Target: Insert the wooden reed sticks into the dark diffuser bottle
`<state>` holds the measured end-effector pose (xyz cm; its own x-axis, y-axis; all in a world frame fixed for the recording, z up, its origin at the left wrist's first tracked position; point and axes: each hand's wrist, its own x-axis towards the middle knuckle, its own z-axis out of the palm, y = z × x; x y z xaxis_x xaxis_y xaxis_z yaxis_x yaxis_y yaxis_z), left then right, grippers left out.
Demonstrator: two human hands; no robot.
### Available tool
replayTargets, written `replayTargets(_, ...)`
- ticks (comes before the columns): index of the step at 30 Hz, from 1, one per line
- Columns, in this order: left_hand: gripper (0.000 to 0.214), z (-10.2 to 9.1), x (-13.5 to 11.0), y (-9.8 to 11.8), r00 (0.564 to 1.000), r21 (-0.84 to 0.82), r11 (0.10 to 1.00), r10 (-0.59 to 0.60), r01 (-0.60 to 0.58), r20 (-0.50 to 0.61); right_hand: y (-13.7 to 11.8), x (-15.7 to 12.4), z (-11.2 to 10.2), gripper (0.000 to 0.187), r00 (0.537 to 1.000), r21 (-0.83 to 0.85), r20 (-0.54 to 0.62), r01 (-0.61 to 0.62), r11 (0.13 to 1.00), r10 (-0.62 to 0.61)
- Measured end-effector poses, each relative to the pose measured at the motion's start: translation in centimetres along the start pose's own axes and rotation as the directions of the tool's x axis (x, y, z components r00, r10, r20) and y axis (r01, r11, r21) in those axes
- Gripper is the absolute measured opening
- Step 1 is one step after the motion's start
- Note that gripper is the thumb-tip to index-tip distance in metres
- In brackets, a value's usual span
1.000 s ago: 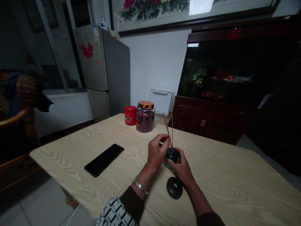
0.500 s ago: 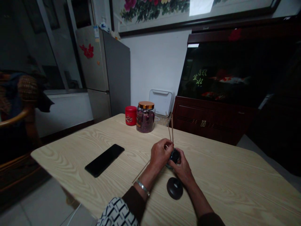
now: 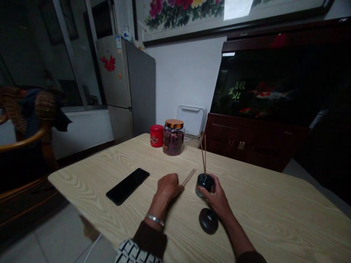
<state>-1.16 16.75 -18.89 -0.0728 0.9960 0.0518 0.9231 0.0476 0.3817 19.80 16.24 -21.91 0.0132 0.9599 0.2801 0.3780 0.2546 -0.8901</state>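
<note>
My right hand (image 3: 216, 193) is wrapped round the right side of a small dark glass diffuser bottle (image 3: 200, 187), which stands upright on the table. A pair of thin reed sticks (image 3: 204, 160) rises from the bottle's mouth. To its left, my left hand (image 3: 168, 187) is low over the tabletop, its fingers closed on the near ends of several loose reed sticks (image 3: 189, 176) that point away to the right. The fingertips are partly hidden by the hand. A dark round cap with a hole (image 3: 207, 221) lies in front of the bottle, touched by neither hand.
On the wooden table (image 3: 263, 215), a black phone (image 3: 127, 186) lies at left. A red canister (image 3: 156, 136) and a copper-lidded jar of dark purplish contents (image 3: 173, 140) stand at the back. Beyond are a fridge (image 3: 141, 87), a white panel-like device (image 3: 190, 119) and a fish tank (image 3: 255, 84).
My left hand has moved left and down from the bottle's mouth to loose reed sticks on the table. My right hand stays on the bottle. The view has shifted slightly.
</note>
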Motion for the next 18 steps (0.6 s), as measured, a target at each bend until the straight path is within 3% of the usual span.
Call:
replayTargets(7,0.019,1.0,0.3,0.8,0.996,0.066,0.998,0.009,-0.014,0.085,0.3,0.1,0.1,0.059,1.0,-0.011,-0.017,0.011,1.0,-0.012)
replayTargets(18,0.024,1.5,0.1,0.7,0.991,0.066,0.989,0.125,-0.129,0.057,0.8,0.3,0.2,0.06,1.0,0.014,0.015,0.016,1.0,-0.016)
